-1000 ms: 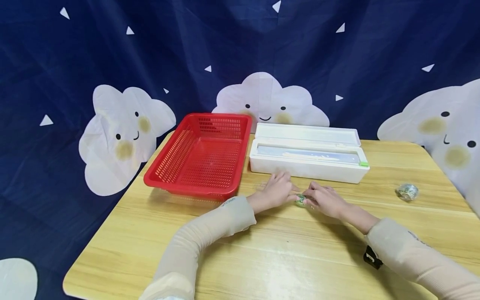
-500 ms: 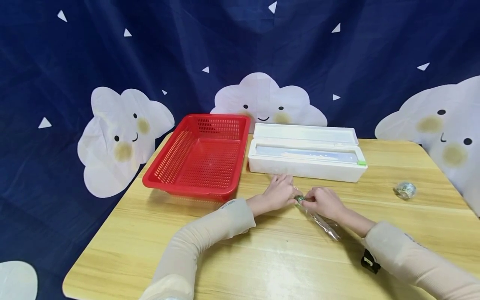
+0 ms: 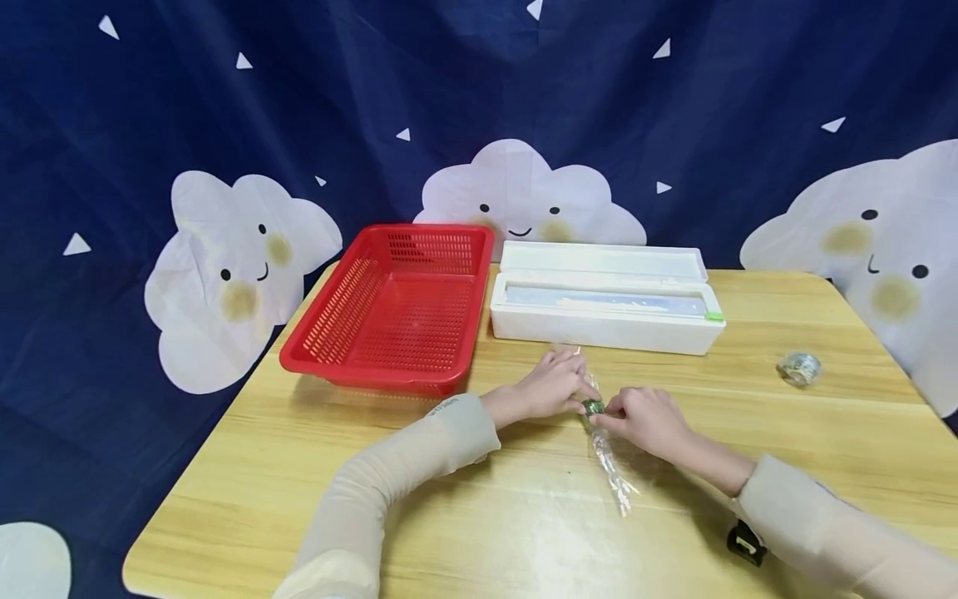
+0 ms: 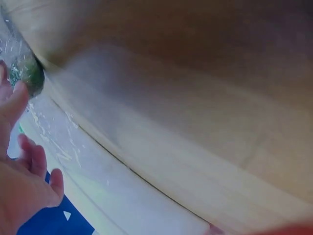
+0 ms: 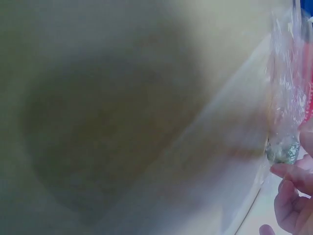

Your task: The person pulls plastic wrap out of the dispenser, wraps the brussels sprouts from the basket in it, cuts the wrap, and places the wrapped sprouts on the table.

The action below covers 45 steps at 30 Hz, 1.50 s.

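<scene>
Over the middle of the table, a small green round thing (image 3: 594, 408) is wrapped in clear cling film (image 3: 612, 470), which trails as a crumpled strip toward the front. My left hand (image 3: 550, 385) pinches its left side with thumb and fingertips. From the right, my right hand (image 3: 649, 418) pinches it as well. In the left wrist view, the thumb lies against the green thing (image 4: 28, 76) under the film, the other fingers loosely bent. The right wrist view has the fingertips at its lower end, with film (image 5: 286, 73) stretching upward from it.
A white cling film box (image 3: 606, 329) stands behind the hands, its lid up and a green slider at its right end. To the left is a red plastic basket (image 3: 415, 320). Another film-wrapped ball (image 3: 799, 368) lies on the wooden table (image 3: 299, 491) at right.
The film, spread almost invisibly at first, has been gathered into a narrow strip around the green thing. Its tail has swung leftward over the last half second. Both hands stay at the same place.
</scene>
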### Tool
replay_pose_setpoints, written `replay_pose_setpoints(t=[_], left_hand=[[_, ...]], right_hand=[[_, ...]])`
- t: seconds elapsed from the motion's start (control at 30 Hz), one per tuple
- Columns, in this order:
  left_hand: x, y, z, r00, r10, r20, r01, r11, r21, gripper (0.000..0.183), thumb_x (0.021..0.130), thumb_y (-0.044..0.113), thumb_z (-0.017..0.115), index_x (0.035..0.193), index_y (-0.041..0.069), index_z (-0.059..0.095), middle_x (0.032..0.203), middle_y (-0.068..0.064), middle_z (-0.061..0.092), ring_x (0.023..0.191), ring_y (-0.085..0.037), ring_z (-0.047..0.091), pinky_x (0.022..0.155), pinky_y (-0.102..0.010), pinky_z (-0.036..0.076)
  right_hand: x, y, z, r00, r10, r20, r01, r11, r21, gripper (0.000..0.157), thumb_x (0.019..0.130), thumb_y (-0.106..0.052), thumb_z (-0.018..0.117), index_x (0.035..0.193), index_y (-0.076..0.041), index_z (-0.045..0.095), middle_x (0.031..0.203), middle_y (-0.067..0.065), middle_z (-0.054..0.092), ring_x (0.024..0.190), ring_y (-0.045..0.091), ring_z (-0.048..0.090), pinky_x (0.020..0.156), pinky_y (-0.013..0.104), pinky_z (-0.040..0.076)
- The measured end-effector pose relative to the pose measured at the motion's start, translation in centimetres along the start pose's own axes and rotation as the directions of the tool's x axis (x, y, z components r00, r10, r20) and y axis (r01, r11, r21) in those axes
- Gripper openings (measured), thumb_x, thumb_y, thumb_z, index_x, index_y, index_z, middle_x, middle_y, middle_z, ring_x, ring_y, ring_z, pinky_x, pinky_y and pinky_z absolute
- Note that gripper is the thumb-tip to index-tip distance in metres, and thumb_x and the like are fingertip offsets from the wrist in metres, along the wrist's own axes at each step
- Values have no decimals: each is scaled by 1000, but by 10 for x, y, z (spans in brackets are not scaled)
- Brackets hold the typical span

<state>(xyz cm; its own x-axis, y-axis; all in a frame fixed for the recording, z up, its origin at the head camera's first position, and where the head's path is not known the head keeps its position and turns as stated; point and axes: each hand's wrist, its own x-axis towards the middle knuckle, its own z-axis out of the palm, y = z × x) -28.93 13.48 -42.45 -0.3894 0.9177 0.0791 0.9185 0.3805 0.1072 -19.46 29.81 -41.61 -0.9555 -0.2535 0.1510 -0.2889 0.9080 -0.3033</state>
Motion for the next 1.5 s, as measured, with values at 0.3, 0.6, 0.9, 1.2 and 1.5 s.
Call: replay_pose_setpoints(t=[0.3, 0.6, 0.9, 1.2, 1.5], left_hand=[[0, 0, -5, 992, 82, 93, -74, 994, -83, 35, 78, 33, 67, 113, 33, 64, 99, 7, 46, 97, -8, 37, 90, -27, 28], [1, 0, -1, 987, 13, 160, 18, 982, -188, 35, 82, 32, 63, 117, 35, 60, 108, 3, 49, 92, -9, 35, 82, -21, 27], [0, 0, -3, 985, -25, 168, 60, 976, -211, 35, 81, 31, 65, 116, 28, 62, 95, 7, 47, 89, -9, 34, 77, -20, 25], [3, -3, -3, 988, -11, 157, 48, 972, -232, 33, 81, 32, 65, 114, 29, 64, 102, 6, 50, 96, -9, 36, 84, -24, 27], [2, -9, 1, 989, -30, 147, 67, 966, -251, 31, 80, 31, 67, 111, 31, 65, 111, 4, 53, 102, -10, 38, 90, -30, 27]], right_hand=[[-8, -4, 0, 998, -63, -11, 63, 997, -40, 10, 73, -16, 74, 67, -11, 69, 58, -5, 58, 45, 0, 37, 42, 18, 32], [-13, 13, -6, 951, -308, 19, 309, 951, -28, 12, 71, -6, 73, 76, -10, 63, 72, -4, 59, 58, 7, 55, 53, 20, 45], [-19, 11, 7, 901, -433, -14, 427, 892, -150, 39, 72, -15, 75, 103, -5, 53, 88, 6, 63, 67, 18, 61, 59, 29, 51], [-13, 8, 14, 787, -615, -54, 566, 754, -333, 36, 67, -25, 75, 99, -12, 62, 95, 5, 64, 74, 19, 64, 63, 35, 52], [-13, 5, 17, 647, -752, -127, 633, 622, -461, 36, 98, -24, 31, 91, -11, 63, 89, 3, 58, 72, 18, 59, 62, 32, 51]])
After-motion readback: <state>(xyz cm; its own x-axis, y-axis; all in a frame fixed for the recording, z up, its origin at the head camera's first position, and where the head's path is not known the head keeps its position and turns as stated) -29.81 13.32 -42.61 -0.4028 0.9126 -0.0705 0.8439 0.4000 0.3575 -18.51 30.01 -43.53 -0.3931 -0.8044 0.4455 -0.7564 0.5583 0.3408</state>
